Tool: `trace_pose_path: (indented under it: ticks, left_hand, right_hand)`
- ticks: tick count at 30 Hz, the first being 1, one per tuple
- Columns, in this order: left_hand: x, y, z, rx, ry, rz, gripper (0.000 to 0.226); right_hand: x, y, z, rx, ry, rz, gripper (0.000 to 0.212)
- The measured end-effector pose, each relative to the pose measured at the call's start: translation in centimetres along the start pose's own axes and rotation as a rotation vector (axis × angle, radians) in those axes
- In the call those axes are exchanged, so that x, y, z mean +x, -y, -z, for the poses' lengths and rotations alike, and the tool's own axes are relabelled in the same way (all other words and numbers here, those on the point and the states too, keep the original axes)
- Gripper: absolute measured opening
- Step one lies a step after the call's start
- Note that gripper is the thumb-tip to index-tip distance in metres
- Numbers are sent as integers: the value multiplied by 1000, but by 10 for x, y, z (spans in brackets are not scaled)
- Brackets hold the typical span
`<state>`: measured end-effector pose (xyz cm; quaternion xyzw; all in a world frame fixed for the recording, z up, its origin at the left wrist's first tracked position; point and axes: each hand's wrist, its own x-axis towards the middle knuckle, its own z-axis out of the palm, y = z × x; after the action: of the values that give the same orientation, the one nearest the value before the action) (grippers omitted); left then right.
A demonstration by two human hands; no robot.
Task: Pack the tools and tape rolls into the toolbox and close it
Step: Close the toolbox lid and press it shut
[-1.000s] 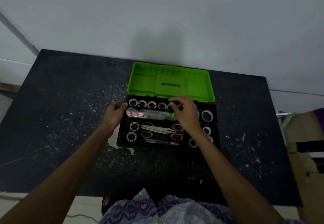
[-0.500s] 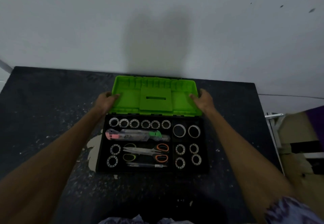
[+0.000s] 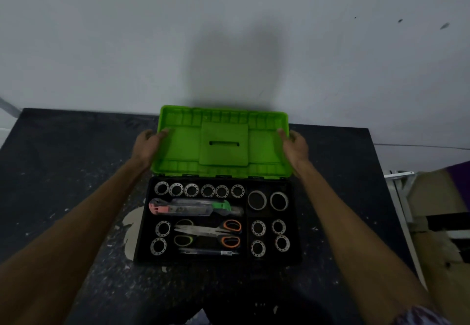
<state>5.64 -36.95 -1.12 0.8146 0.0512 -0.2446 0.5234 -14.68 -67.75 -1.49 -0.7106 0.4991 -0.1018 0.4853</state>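
Note:
A black toolbox [image 3: 142, 245] lies open on the dark table, its bright green lid [image 3: 223, 144] raised behind it. My left hand [image 3: 146, 144] grips the lid's left edge and my right hand [image 3: 295, 146] grips its right edge. Inside, several tape rolls [image 3: 199, 189] line the back row, with more at the left [image 3: 160, 237] and right [image 3: 269, 238]. Two larger rolls [image 3: 267, 200] sit at the back right. A utility knife [image 3: 188, 207], scissors [image 3: 211, 230] with orange and green handles, and a pen [image 3: 208, 251] lie in the middle.
The table [image 3: 63, 172] is dark and speckled with white marks, with a pale patch [image 3: 131, 230] left of the box. A white wall [image 3: 229, 32] rises right behind the lid. Beige furniture [image 3: 437, 212] stands past the table's right edge.
Both hands left the box's inside and moved to the lid's side edges. The lid has tipped up more steeply than half a second ago.

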Motion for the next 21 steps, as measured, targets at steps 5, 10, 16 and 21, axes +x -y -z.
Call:
trace_pose_path:
  ticks: [5, 10, 16, 21]
  left_hand:
    - [-13, -8, 13, -124, -1, -108, 86]
    - [-42, -15, 20, -158, -4, -206, 107]
    - [-110, -28, 20, -253, -91, -224, 98]
    - [-159, -6, 19, -312, -140, -325, 43]
  right_hand:
    - [-26, 23, 17, 145, -75, 70, 56]
    - [-58, 34, 41, 268, -92, 77, 74]
    - [-97, 38, 62, 284, -120, 55, 115]
    - [-138, 7, 68, 375, -136, 157, 63]
